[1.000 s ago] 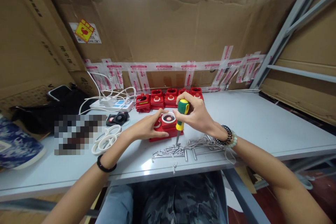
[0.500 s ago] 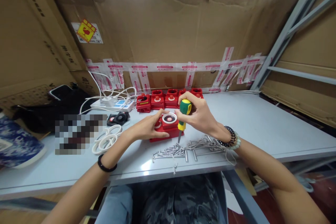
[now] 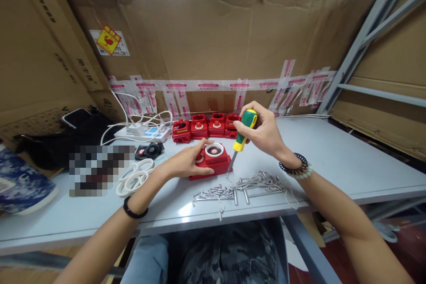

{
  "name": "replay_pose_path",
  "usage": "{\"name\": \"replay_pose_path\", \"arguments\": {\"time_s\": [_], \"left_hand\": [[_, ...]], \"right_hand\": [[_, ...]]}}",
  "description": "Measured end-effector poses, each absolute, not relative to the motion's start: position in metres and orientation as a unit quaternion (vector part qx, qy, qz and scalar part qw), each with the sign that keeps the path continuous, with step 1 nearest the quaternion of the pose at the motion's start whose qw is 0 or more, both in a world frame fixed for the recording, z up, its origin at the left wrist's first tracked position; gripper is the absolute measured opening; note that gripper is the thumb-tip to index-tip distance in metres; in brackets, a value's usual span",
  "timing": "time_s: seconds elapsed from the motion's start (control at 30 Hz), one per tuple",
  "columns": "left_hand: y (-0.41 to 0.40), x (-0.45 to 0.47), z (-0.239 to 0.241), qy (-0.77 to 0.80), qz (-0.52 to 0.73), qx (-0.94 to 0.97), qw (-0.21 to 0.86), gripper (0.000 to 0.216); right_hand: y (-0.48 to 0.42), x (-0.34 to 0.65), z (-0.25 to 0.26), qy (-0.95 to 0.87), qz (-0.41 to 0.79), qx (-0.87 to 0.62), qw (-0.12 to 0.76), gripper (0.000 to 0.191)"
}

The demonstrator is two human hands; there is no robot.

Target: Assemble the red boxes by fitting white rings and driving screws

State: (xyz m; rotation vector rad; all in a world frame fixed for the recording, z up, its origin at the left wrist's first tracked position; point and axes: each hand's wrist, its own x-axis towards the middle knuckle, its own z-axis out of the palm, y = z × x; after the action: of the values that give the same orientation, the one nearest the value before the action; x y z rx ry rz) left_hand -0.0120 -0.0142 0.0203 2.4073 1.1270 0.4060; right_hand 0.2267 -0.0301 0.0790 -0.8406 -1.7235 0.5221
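My left hand [image 3: 186, 159] grips the left side of a red housing [image 3: 216, 168], thumb along its front and fingers behind. A white ring [image 3: 214, 150] with a dark centre sits on top of that housing. In my right hand [image 3: 262, 128] is a screwdriver [image 3: 245, 128] with a green and yellow handle, held tilted beside the housing's right end. A small screw [image 3: 229, 178] hangs at the screwdriver's tip, just above the table. Loose screws [image 3: 213, 192] lie in a pile in front of the housing, close to a tangle of string and metal rods [image 3: 261, 184].
Several red housings [image 3: 199, 128] stand in a row at the back. Left of them are a white power strip [image 3: 143, 132] with cables, a black speaker-like part [image 3: 149, 150] and several white rings [image 3: 135, 179]. A cardboard wall [image 3: 216, 35] closes off the table's rear.
My right hand has risen and moved right with the screwdriver, which now leans more. Its tip has come up out of the screw pile with a screw on it. My left hand stays put.
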Motion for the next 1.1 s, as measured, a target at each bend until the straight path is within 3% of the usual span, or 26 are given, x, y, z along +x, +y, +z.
{"name": "replay_pose_path", "arguments": {"time_s": [0.6,1.1], "left_hand": [[-0.016,-0.011,0.023,0.419,0.137,0.867,0.233,0.08],[-0.016,-0.01,0.024,0.423,0.137,0.867,0.226,0.081]], "right_hand": [[-0.01,0.236,0.079,-0.696,0.072,-0.363,0.616,0.018],[0.0,0.237,0.072,-0.684,0.062,-0.372,0.625,0.018]]}}
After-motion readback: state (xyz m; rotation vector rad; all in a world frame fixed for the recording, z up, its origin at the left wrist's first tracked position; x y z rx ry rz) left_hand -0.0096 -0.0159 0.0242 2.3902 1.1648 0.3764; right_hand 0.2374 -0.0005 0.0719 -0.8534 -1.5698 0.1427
